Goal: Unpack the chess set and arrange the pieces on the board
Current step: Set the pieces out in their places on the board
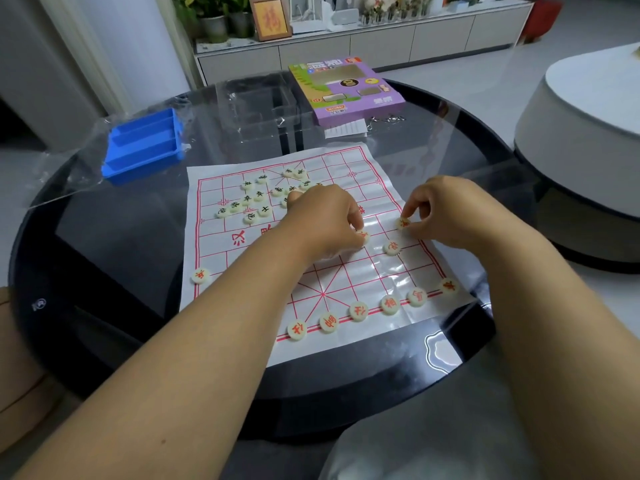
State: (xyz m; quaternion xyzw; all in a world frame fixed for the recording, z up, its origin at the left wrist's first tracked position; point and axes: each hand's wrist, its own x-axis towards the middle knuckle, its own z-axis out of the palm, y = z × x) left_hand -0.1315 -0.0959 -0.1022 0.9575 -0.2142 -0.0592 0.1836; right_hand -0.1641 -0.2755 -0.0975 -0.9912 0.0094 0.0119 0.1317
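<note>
- The right hand [446, 213] is pinching a red-marked piece [403, 222] at its fingertips, pressing it onto the board [363, 271] near the right edge.
- The left hand [322, 220] is curling around another red piece [362, 234], just left of the first, nearer the board's middle.
- The black-marked pieces [258, 197] are lying bunched on the far half, closer to the left hand.
- The board is lying wrinkled on a round glass table [121, 237]; a blue tray [143, 147] and a purple box [346, 91] are sitting beyond.

Glossy creased plastic-sheet board [388, 271], smooth cream pieces [358, 311], dark glass table [131, 237], matt blue plastic tray [142, 150]
</note>
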